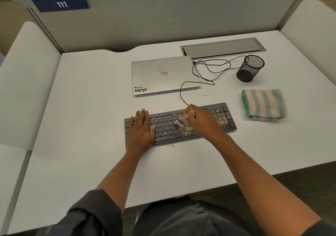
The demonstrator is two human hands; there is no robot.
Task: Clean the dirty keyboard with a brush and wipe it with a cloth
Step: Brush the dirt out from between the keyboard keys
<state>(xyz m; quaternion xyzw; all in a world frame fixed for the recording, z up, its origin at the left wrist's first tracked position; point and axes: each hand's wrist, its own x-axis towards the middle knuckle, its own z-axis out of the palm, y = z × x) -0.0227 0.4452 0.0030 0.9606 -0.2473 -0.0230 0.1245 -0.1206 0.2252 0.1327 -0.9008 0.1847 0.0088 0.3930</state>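
The dirty black flat plastic keyboard [180, 123] lies on the white desk [81, 99], directly under both hands. The left hand [141, 129] rests palm-down on the keyboard's left end, its fingers [141, 116] straight and released, lying flat over the keys and pointing away from the person. The right hand [199, 121] is clenched around the pale wooden handle of a small brush [183, 121]; the handle's end shows above the curled fingers [190, 111], and the blurred, greyish bristles stick out to the left of the fist, down on the middle keys. Tan crumbs [185, 131] speckle the keys just below those bristles and again on the number pad to the right of the fist. A small orange-brown smear [170, 146] marks the desk just in front of the keyboard, between the two wrists.

Beyond the right knuckles, a thin black cable [183, 90] loops off toward a closed silver laptop [163, 75]. Well to the right of the brush hand lies a folded green-and-cream striped cloth [263, 104], apart from the keyboard, and past it stands a black wire-mesh cup [250, 71].
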